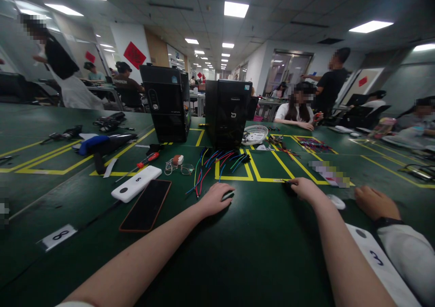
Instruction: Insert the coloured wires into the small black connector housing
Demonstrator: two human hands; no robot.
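Note:
My left hand [216, 199] rests low over the green table, thumb and fingers apart, with nothing I can make out held between them. Just beyond it lies a loose spread of coloured wires [208, 168], red, blue, green and yellow, with bare-looking ends. To the right, my right hand [303, 190] pinches a small dark thing [288, 183] by a yellow tape line; its kind is too small to tell. Two black computer towers [170, 103] [228, 112] stand upright behind the wires.
Left of me are a phone [147, 207], a white power bank [136, 183], a red screwdriver [144, 162] and glasses [183, 168]. A white basket [255, 134] stands beside the right tower. Close on my right is another person's hand [377, 202] and white sleeve.

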